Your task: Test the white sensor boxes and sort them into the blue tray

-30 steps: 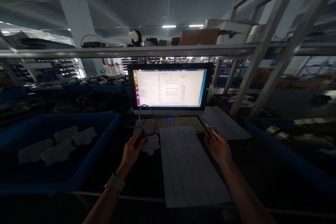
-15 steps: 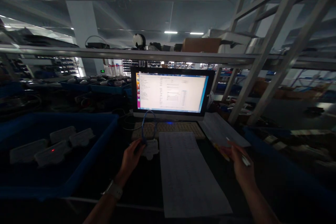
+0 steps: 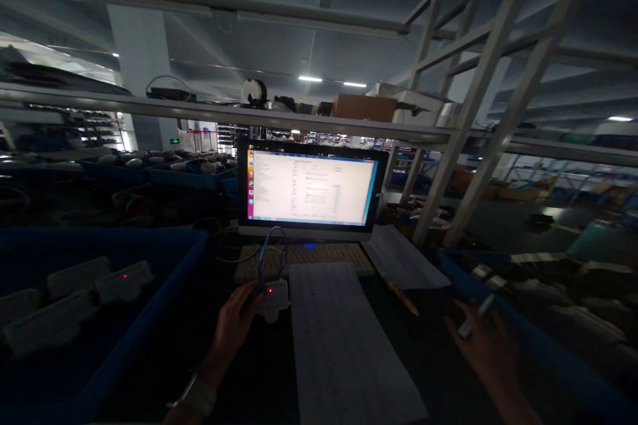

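Observation:
My left hand [image 3: 233,327] rests on the dark bench with its fingers closed on a small white device [image 3: 274,299] that shows a red light. A blue cable [image 3: 272,254] loops up from that device. My right hand [image 3: 486,350] is out to the right, near the edge of a blue bin [image 3: 558,372], and pinches a white pen [image 3: 476,317]. A long printed sheet [image 3: 339,339] lies between my hands. Behind it are a pale keyboard [image 3: 319,256] and a lit monitor [image 3: 309,189].
A large blue bin [image 3: 164,292] on the left holds several white devices [image 3: 122,281], one with a red light. A second paper [image 3: 399,259] and a yellow pencil [image 3: 401,297] lie right of the keyboard. Slanted metal frame posts [image 3: 468,133] rise at the right, under a shelf with boxes.
My right hand has moved with the pen from beside the keyboard out to the right, toward the blue bin. The view has turned right. A red light now shows on the held device.

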Demonstrator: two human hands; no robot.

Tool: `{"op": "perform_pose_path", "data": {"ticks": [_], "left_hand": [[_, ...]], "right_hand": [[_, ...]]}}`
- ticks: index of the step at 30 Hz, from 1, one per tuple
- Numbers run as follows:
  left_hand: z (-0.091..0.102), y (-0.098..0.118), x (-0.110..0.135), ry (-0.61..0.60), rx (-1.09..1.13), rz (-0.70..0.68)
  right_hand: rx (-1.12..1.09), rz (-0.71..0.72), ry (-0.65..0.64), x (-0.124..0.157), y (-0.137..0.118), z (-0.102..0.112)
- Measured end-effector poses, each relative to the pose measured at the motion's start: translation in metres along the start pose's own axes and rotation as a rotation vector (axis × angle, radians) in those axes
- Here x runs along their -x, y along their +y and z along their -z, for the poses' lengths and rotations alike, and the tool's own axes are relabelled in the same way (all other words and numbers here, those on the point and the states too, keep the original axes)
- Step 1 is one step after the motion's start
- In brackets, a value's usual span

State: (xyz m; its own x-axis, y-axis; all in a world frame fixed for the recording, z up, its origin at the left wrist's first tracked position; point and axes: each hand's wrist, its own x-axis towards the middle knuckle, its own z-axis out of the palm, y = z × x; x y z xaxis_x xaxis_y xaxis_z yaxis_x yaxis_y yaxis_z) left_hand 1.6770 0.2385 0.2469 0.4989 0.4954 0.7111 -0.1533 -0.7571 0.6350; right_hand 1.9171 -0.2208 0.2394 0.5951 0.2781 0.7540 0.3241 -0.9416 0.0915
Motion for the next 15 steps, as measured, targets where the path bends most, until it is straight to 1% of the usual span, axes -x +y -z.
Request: {"op": "perform_pose_path", "data": {"ticks": [3, 6, 9, 12, 15], "left_hand": [[-0.001, -0.001, 0.0, -0.007, -0.007, -0.006], [-0.001, -0.002, 0.001, 0.0, -0.014, -0.026], [-0.001, -0.003, 0.001, 0.009, -0.025, -0.045], [-0.002, -0.004, 0.002, 0.014, -0.037, -0.066], [-0.002, -0.004, 0.002, 0.031, -0.047, -0.096]], "right_hand": [[0.058, -0.075, -0.054, 0.002, 0.004, -0.008], [-0.002, -0.083, -0.137, 0.006, 0.014, -0.022], [-0.07, -0.086, -0.19, 0.007, 0.021, -0.031], [-0.087, -0.091, -0.223, 0.007, 0.022, -0.031], [-0.055, -0.081, -0.191, 0.005, 0.017, -0.024]]}}
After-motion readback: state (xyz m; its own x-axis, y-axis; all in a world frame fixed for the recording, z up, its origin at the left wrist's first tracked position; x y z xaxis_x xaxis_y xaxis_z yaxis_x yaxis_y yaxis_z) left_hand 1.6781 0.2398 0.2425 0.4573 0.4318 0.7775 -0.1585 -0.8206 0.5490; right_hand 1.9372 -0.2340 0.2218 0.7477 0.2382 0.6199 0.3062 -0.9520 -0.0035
